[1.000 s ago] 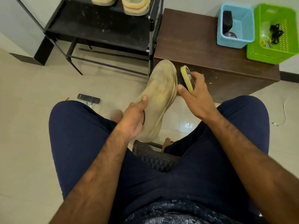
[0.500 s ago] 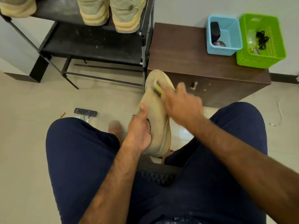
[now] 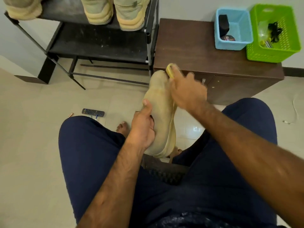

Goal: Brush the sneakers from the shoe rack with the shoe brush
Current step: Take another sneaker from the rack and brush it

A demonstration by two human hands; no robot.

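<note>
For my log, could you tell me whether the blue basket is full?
Mostly empty: the blue basket shows bare floor beside a black item and a tin.

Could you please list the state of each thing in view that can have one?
Sneaker: held up, toe away from the person.
Left hand: gripping the sneaker.
Right hand: gripping the brush.
Brush: at the toe.
Shoe rack: sneakers on top shelf.
Blue basket: open, holding items.
Green basket: open, holding items.
</note>
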